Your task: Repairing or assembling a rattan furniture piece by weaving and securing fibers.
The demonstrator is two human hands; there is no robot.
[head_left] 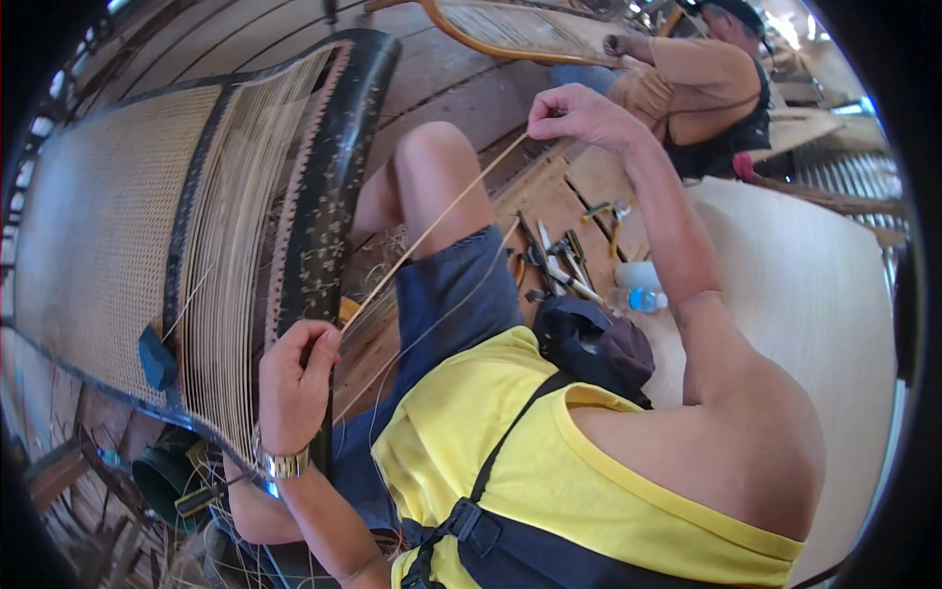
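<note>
A thin tan cane strand (pixel 432 229) runs taut on a slant between my two hands. My right hand (pixel 579 116), raised above my knee, pinches its upper end. Lower down, beside the frame's dark edge, my left hand (pixel 299 381) closes thumb and fingers on the strand. To the left lies a large dark-framed panel; tight woven cane (pixel 108 206) fills its far part. Parallel unwoven strands (pixel 234 245) stretch across the nearer section, up to a black rail (pixel 339 177) with a row of strand ends along it. A blue-grey block (pixel 155 358) rests at the weave's edge.
Several hand tools (pixel 559 257) lie on the wooden floor beside my thigh, near a clear bottle with a blue cap (pixel 643 299) and a dark cloth bag (pixel 589 339). Another person (pixel 687 83) sits at the upper right by a curved wooden frame (pixel 491 44). A dark bucket (pixel 162 481) stands lower left.
</note>
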